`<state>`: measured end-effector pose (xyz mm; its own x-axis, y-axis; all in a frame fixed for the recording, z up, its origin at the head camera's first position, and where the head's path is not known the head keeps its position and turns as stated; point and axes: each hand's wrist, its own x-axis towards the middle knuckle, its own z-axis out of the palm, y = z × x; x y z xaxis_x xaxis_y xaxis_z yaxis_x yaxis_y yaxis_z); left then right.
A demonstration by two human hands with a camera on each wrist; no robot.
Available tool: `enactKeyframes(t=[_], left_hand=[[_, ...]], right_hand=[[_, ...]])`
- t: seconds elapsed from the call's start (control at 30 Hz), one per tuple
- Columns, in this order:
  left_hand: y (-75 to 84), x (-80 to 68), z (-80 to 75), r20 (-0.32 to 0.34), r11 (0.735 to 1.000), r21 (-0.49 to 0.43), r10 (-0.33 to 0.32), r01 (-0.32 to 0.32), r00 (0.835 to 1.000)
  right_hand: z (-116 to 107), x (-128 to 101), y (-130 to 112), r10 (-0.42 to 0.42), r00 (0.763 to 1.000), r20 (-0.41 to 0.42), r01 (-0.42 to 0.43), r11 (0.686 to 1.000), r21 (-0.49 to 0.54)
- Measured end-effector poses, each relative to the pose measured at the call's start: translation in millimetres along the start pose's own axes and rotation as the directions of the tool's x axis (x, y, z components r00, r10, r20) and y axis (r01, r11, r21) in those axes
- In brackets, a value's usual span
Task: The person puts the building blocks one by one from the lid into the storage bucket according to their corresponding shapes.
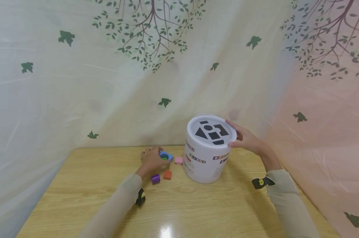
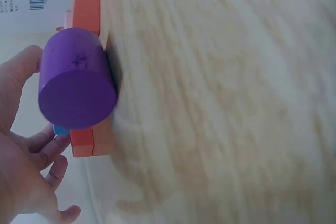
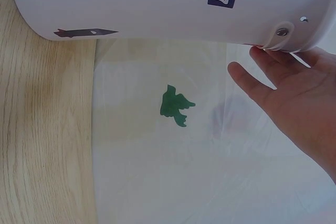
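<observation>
In the head view my left hand (image 1: 152, 160) pinches a blue curved block (image 1: 167, 154) at its fingertips, a green piece (image 1: 165, 159) showing beside it. A purple cylinder (image 2: 77, 85) lies close by and covers part of this hand's work in the left wrist view. Near it sits an orange-red block (image 1: 167, 175); a pink block (image 1: 178, 160) is beside the white bucket (image 1: 201, 162). My right hand (image 1: 247, 140) rests on the bucket's upper right side, its thumb and fingers spread at the rim. In the right wrist view these fingers look fairly straight.
The bucket stands upright on the wooden table (image 1: 108, 191), its lid (image 1: 205, 124) dotted with dark shape-cut openings. Behind the table hangs a pale curtain (image 1: 132, 99) printed with leaves and birds. Dark wrist straps (image 1: 140, 197) sit over both sleeves.
</observation>
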<state>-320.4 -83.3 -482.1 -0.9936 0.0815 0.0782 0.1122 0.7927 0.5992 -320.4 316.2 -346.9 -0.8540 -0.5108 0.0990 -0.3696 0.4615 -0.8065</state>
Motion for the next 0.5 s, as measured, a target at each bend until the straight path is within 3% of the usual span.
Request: enactKeyframes(t=[0.27, 0.5], left_hand=[[-4.2, 5.8, 0.3, 0.058, 0.999, -0.015, 0.036, -0.035, 0.998], [-10.0, 8.5, 9.3, 0.051, 1.0, 0.002, 0.031, -0.031, 0.998]], right_hand=[[-2, -1, 0, 0.001, 1.0, -0.008, -0.001, 1.0, -0.015], [-1, -1, 1, -0.009, 1.0, -0.001, 0.009, 1.0, -0.02]])
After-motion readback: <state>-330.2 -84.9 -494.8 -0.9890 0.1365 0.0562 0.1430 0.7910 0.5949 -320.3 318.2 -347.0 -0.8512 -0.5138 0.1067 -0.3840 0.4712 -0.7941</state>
